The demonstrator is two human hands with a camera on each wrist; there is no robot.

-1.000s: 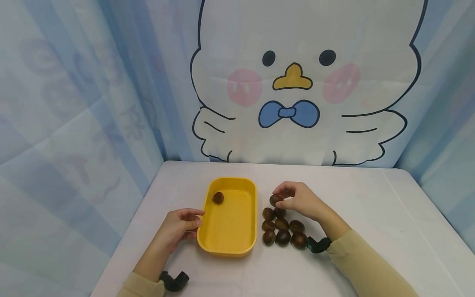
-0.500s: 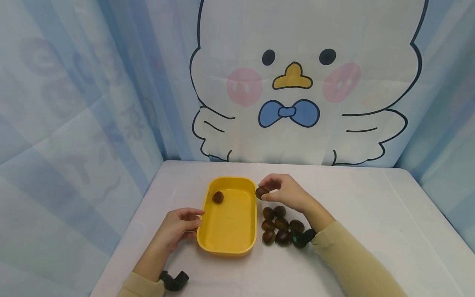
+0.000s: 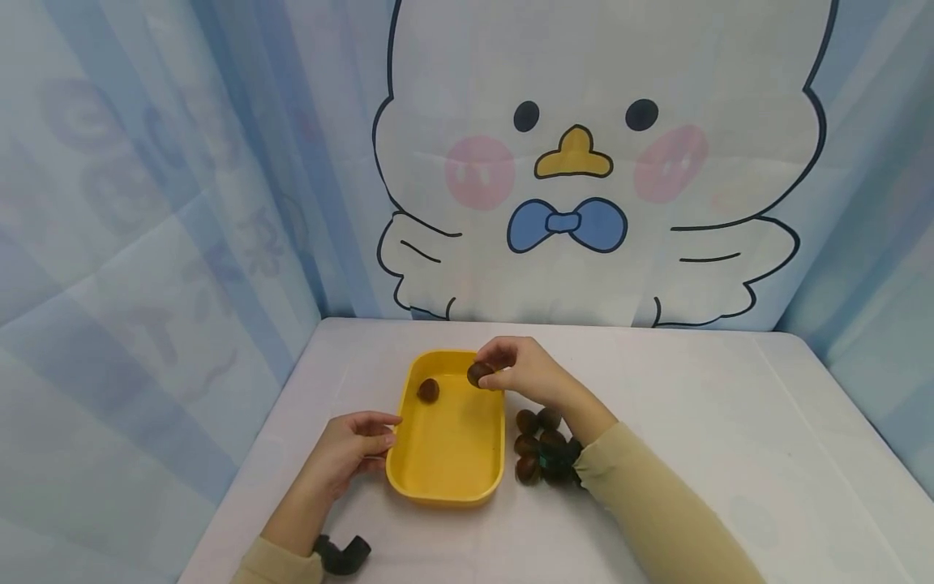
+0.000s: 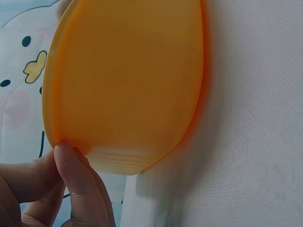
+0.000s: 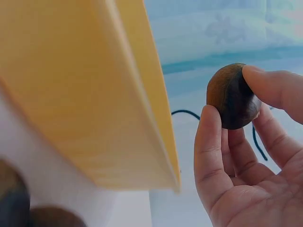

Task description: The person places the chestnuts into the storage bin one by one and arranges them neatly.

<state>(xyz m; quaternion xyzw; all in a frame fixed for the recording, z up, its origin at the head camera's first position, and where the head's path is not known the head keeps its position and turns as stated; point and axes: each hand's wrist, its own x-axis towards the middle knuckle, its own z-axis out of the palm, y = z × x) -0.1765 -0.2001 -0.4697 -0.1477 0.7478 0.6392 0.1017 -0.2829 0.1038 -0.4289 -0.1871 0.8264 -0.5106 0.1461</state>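
A brown chestnut (image 3: 478,373) is pinched between the thumb and fingers of my right hand (image 3: 525,371), over the right far part of the yellow tray (image 3: 445,496). In the right wrist view this chestnut (image 5: 232,97) hangs at the fingertips, above the level of the rim. One more chestnut (image 3: 428,390) lies inside the tray near its far left corner. My left hand (image 3: 357,446) rests its fingertips against the tray's left outer wall, the fingers loosely bent. In the left wrist view, those fingertips (image 4: 66,151) touch the tray close to its rim.
Several chestnuts (image 3: 527,444) lie in a cluster on the white table (image 3: 730,438), right of the tray. The right wrist's dark camera mount (image 3: 558,461) and sleeve partly cover them. A curtain with a cartoon bird (image 3: 569,276) hangs behind the table.
My right hand has lifted the chestnut from the far end of the cluster and carried it left, across the tray's right rim. The left hand and the tray have stayed in place.
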